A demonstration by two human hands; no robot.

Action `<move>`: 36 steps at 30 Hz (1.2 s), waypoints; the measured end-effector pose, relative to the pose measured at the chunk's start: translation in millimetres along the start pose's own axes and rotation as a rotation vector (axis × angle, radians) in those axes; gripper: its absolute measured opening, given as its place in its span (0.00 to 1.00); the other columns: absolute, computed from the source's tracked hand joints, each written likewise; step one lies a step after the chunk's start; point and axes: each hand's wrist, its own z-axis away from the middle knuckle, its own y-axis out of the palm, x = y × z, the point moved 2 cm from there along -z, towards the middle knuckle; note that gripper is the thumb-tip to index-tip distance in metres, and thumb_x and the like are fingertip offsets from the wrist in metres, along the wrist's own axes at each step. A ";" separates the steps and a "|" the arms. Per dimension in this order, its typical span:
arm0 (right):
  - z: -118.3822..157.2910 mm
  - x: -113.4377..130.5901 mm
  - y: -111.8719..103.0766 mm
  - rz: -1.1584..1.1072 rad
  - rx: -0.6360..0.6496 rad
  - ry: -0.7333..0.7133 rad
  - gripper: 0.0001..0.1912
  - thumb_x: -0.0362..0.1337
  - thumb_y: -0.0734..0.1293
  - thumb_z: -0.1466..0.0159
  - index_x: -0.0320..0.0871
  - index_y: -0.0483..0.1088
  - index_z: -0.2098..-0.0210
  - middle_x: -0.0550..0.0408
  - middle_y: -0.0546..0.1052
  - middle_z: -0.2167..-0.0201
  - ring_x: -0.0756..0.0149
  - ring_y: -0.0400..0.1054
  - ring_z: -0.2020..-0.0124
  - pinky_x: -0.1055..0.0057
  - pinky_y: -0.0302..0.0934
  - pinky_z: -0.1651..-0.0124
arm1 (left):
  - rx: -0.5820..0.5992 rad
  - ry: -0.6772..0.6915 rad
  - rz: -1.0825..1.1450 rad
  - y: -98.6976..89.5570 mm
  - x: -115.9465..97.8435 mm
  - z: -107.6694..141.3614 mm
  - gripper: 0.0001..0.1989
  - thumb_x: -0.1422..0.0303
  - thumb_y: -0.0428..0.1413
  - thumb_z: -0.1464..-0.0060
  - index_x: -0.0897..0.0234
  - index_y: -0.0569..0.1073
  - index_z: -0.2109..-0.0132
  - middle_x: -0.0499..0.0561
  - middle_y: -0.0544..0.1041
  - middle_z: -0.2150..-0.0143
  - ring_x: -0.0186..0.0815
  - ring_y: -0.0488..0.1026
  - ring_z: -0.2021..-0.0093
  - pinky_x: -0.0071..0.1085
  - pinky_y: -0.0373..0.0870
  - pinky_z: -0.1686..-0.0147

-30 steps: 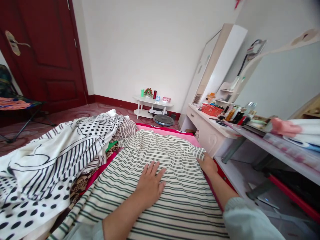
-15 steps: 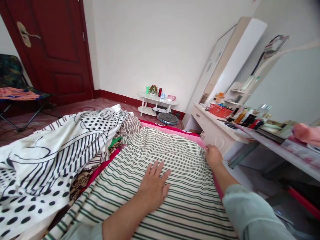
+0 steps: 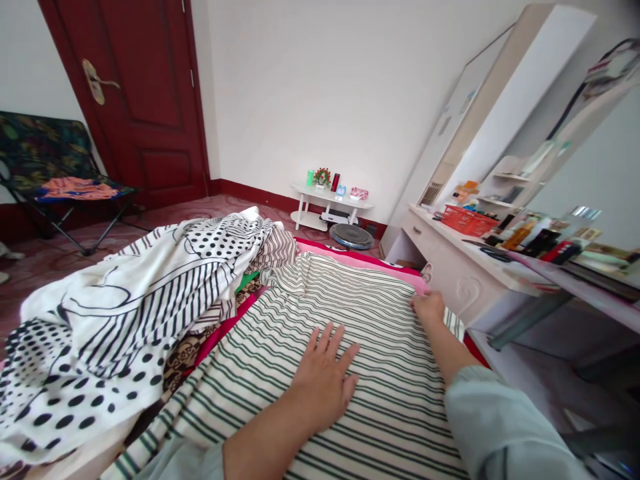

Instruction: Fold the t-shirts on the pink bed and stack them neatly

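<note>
A cream garment with dark green stripes [image 3: 270, 333] lies spread over the bed in front of me. My left hand [image 3: 325, 380] rests flat on its middle, fingers spread. At the garment's upper right edge, my right hand [image 3: 429, 309] is closed on the striped fabric, its fingertips pinched together. A striped sleeve part shows to the right of my right wrist. Pink and red bedding [image 3: 360, 262] shows past the garment's far edge.
A heap of white cloth with black dots and stripes [image 3: 150, 300] fills the left. Beyond stand a low white table [image 3: 325, 195], a round dark device [image 3: 351, 235] and a camouflage chair [image 3: 50, 153]. A dresser [image 3: 445, 257] with bottles and a red basket [image 3: 467, 220] is at right.
The view has turned a little to the left. Striped fabric now shows to the right of my right wrist, where it did not before. My left hand still lies flat on the garment.
</note>
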 end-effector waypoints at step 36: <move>185.0 45.0 -68.2 0.202 0.343 -0.252 0.33 0.52 0.52 0.35 0.42 0.51 0.36 0.47 0.49 0.33 0.53 0.39 0.33 0.48 0.36 0.36 | -0.111 0.006 -0.062 6.0 2.5 1.8 0.29 0.53 0.38 0.39 0.60 0.57 0.35 0.55 0.47 0.31 0.45 0.40 0.32 0.45 0.36 0.35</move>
